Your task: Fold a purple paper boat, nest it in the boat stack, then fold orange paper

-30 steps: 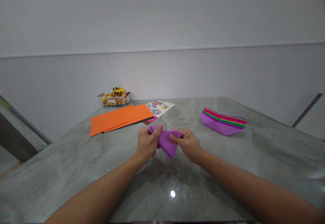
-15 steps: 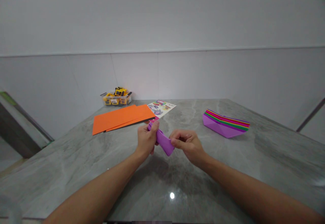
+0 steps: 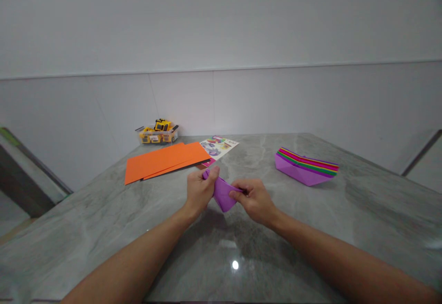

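A folded piece of purple paper (image 3: 223, 197) is held above the table between both hands. My left hand (image 3: 202, 188) is closed around its upper left end, thumb on top. On the other side, my right hand (image 3: 253, 199) pinches the paper's right edge between thumb and fingers. The part inside my left fist is hidden. Farther right lies a folded purple paper boat (image 3: 300, 172) with pink, yellow and green stripes along its upper edge, apart from both hands.
Orange sheets (image 3: 162, 160) lie at the left, over something dark. Behind them is a printed sheet (image 3: 221, 146) with colourful pictures. A clear plastic box (image 3: 158, 136) with yellow toy parts stands near the wall. The grey marble-patterned table (image 3: 117, 221) shines with a lamp's reflection.
My right hand has drawn the purple paper's right edge outward, so the paper now spreads wider. My left hand keeps its grip almost in place.
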`<state>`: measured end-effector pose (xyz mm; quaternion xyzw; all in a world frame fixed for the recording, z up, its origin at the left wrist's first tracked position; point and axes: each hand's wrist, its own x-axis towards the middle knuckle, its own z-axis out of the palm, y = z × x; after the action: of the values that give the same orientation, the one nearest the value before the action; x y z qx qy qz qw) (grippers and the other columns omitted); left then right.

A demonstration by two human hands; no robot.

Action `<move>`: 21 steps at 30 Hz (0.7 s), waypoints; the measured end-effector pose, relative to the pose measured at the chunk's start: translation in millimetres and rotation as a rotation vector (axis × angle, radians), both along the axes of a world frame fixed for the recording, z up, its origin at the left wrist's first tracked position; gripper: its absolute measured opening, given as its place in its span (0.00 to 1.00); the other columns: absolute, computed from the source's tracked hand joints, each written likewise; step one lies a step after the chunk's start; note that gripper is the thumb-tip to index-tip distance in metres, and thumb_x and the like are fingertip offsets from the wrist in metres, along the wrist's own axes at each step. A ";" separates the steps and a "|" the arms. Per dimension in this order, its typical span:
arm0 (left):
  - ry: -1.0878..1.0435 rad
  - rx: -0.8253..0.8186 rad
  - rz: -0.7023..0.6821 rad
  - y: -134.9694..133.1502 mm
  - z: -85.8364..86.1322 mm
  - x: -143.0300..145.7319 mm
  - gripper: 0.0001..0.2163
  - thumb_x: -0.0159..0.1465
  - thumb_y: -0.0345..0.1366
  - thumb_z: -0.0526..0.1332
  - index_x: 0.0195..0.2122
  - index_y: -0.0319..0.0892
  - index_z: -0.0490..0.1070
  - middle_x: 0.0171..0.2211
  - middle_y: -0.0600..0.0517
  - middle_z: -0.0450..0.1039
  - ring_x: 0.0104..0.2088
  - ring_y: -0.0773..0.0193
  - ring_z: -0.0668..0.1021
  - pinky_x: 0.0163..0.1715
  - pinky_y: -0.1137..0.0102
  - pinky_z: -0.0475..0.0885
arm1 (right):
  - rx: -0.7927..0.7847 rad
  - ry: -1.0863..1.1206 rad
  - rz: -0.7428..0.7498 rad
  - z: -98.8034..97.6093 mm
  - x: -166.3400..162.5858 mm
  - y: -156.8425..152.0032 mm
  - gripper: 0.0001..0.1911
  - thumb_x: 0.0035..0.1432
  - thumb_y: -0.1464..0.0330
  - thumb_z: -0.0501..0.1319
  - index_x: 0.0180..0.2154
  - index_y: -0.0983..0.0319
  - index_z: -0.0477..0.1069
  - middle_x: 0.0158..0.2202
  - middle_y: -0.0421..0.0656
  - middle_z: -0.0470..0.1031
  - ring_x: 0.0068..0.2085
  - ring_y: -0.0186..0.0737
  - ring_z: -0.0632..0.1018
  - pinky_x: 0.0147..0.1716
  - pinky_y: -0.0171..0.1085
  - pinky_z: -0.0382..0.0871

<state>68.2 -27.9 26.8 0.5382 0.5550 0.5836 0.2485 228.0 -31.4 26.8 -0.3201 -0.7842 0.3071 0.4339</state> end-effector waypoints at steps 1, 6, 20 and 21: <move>-0.001 -0.007 -0.015 -0.6 0.3 1.0 0.22 0.58 0.49 0.56 0.12 0.43 0.59 0.08 0.58 0.57 0.10 0.71 0.63 0.10 0.76 0.54 | -0.010 0.005 0.033 0.4 0.7 0.2 0.11 0.52 0.69 0.59 0.19 0.64 0.69 0.17 0.35 0.62 0.22 0.31 0.62 0.22 0.31 0.54; 0.003 -0.023 -0.003 -2.4 1.9 4.5 0.22 0.58 0.50 0.57 0.12 0.43 0.59 0.08 0.58 0.58 0.09 0.71 0.63 0.09 0.76 0.54 | 0.029 -0.065 -0.001 1.7 0.7 0.4 0.12 0.52 0.70 0.58 0.18 0.63 0.66 0.17 0.35 0.60 0.21 0.31 0.61 0.21 0.31 0.53; 0.086 0.013 -0.088 -22.4 9.3 11.7 0.22 0.59 0.46 0.56 0.11 0.43 0.56 0.07 0.59 0.56 0.08 0.73 0.60 0.09 0.77 0.51 | 0.103 -0.100 0.190 -1.2 2.6 0.2 0.18 0.55 0.68 0.59 0.15 0.63 0.61 0.14 0.33 0.54 0.18 0.28 0.56 0.19 0.30 0.50; 0.072 0.002 -0.107 -21.9 9.5 11.3 0.22 0.59 0.46 0.55 0.11 0.43 0.56 0.07 0.59 0.56 0.08 0.73 0.59 0.09 0.76 0.51 | 0.113 -0.110 0.220 0.5 3.2 -0.8 0.19 0.56 0.67 0.58 0.15 0.62 0.61 0.15 0.33 0.53 0.18 0.28 0.56 0.19 0.31 0.50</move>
<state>79.5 -49.7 36.3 0.5879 0.5335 0.5502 0.2589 231.2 -32.2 27.4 -0.2235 -0.8533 0.2900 0.3713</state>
